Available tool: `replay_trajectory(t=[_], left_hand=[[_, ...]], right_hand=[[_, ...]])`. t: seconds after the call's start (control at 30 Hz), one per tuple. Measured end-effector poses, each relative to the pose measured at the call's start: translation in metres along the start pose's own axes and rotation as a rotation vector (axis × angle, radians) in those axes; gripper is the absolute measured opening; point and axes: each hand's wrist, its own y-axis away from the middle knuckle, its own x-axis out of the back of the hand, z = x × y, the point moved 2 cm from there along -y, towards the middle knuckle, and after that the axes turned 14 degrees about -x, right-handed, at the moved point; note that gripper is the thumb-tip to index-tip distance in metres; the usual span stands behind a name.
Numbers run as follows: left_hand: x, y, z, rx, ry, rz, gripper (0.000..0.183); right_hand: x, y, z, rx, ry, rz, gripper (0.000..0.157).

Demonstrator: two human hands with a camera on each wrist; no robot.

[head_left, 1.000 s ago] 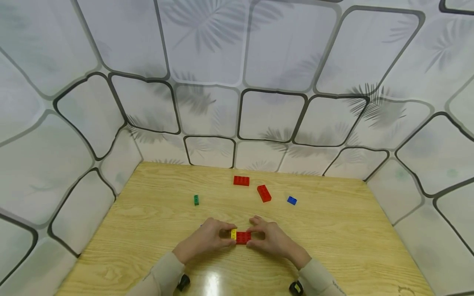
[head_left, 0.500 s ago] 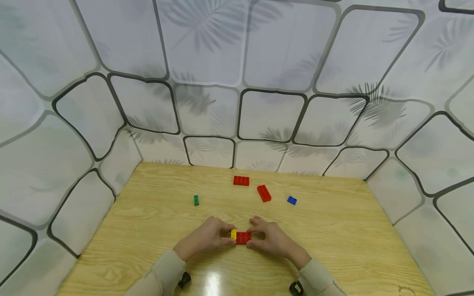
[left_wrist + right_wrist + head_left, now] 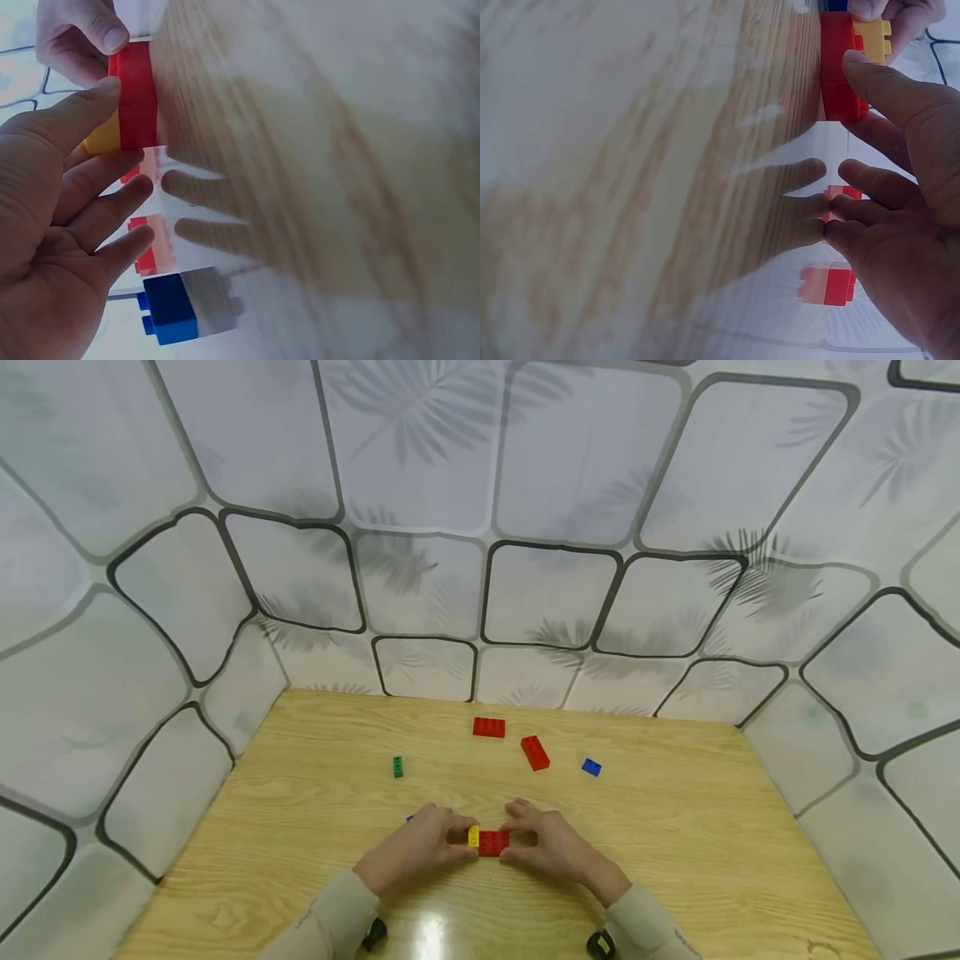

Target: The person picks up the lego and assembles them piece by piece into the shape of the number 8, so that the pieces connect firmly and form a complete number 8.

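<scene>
Low in the middle of the head view, a yellow toy building brick (image 3: pixel 473 836) sits on the left end of a red toy building brick (image 3: pixel 493 843), studs up. A thin seam crosses the red side in the left wrist view. My left hand (image 3: pixel 420 843) pinches the yellow end between thumb and index finger, its other fingers spread loosely. From the opposite side, my right hand (image 3: pixel 551 843) pinches the right end of the red brick, with thumb in front and index finger behind. The red underside lies close against the tabletop in both wrist views.
Farther back on the wooden table (image 3: pixel 675 827) lie two red bricks (image 3: pixel 489 727), a small green brick (image 3: pixel 397 767) and a small blue brick (image 3: pixel 592 767). Another blue brick (image 3: pixel 171 309) stands just beyond my left hand. Patterned curtain walls (image 3: pixel 555 593) enclose the table's back and sides.
Both hands keep their grip on the bricks almost motionless. My left hand has shifted very slightly, so a corner of the blue brick behind it shows again.
</scene>
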Motion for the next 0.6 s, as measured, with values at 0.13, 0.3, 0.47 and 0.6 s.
replay_trajectory(t=[0.13,0.3,0.47,0.6], left_hand=[[-0.003,0.002,-0.003,0.012,0.056,0.030,0.046],[-0.010,0.005,-0.010,0.052,0.175,0.096,0.044],[-0.010,0.005,-0.013,0.073,0.193,0.118,0.050],[-0.007,0.004,-0.013,0.074,0.183,0.095,0.050]], right_hand=[[-0.002,0.000,0.002,-0.002,0.001,0.004,0.040],[-0.002,0.002,0.002,0.006,-0.005,0.015,0.039],[0.000,0.001,0.000,0.018,0.003,0.024,0.039],[0.000,-0.001,0.000,0.017,0.012,0.022,0.038]])
